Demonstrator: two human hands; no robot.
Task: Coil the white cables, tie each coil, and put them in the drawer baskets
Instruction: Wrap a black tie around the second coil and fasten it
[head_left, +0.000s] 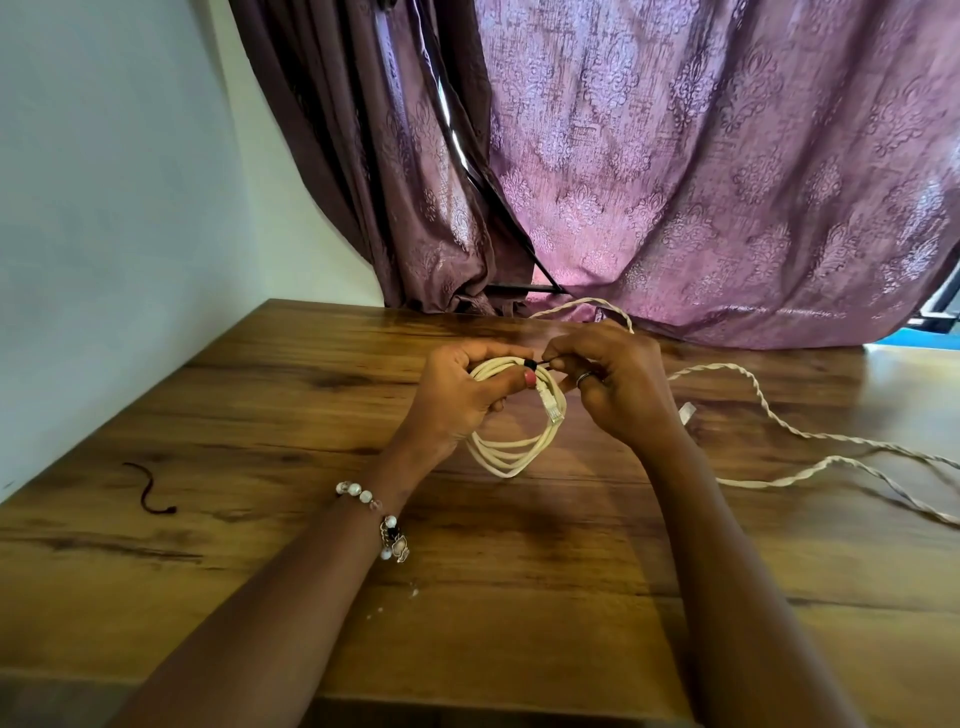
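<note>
While left hand (457, 400) grips coil (511, 447), right hand (618, 384) pinches tie (531, 362).

Left hand (457, 400) grips white cable coil (511, 452); right hand (618, 384) pinches black tie (540, 362) (twisted cable (769, 410) beside).

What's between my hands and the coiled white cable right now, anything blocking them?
Nothing visible. The left hand grips the coiled cable directly, and the right hand pinches the black tie at the coil's top. The drawer baskets are out of view, so that path cannot be judged.
</note>
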